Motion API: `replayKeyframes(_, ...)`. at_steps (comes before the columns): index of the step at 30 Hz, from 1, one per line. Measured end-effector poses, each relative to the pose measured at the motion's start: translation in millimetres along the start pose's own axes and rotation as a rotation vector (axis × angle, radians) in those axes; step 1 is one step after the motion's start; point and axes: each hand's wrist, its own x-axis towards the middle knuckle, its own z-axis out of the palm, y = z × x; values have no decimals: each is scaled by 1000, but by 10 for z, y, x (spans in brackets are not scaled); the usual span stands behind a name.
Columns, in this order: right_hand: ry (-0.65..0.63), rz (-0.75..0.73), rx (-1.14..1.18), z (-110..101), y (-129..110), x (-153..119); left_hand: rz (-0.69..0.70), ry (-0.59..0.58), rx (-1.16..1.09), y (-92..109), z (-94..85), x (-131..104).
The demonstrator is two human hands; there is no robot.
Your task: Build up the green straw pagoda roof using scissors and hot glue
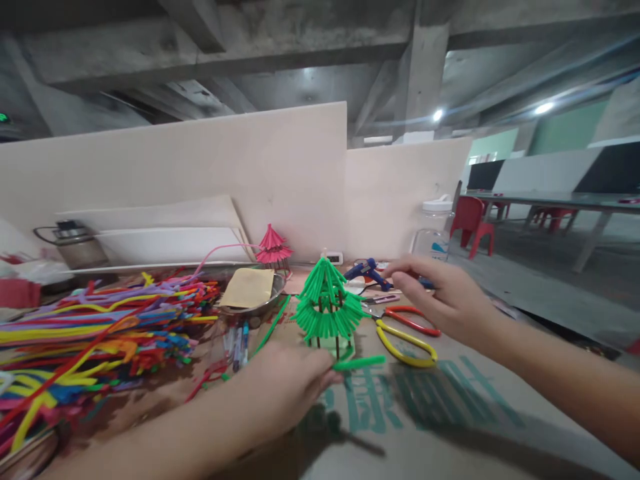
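In the head view my left hand (305, 383) is closed, its fingertips pinching a short green pipe cleaner (363, 363) that points right. Just behind it stands a green two-tiered pavilion model (327, 313), its roofs made of green pipe cleaner pieces over thin brown posts. My right hand (443, 297) hovers to the right, with fingers stretched forward and nothing visible in them. Beyond its fingertips lies a blue glue gun (369, 272). Scissors (407, 343) with one red and one yellow handle rest on the cardboard below that hand.
A heap of coloured pipe cleaners (110, 327) covers the left side. Behind are a metal bowl (257, 305) with a yellowish sheet (247, 288) on it, a small pink pavilion (273, 247) and a clear bottle (434, 233). Pens (239, 343) lie near my left arm. A pale partition (300, 173) closes the back.
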Motion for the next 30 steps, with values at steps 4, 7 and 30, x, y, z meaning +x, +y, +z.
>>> replayKeyframes(4, -131, -185, -63, -324, -534, 296, -127, -53, 53, 28, -532, 354)
replayKeyframes(7, -156, -283, -222, -334, -687, 368, -143, 41, 126, -36, -830, 544)
replayKeyframes(30, 43, -191, -331, -138, -385, 235, -339, 468, -213, -257, -967, 395)
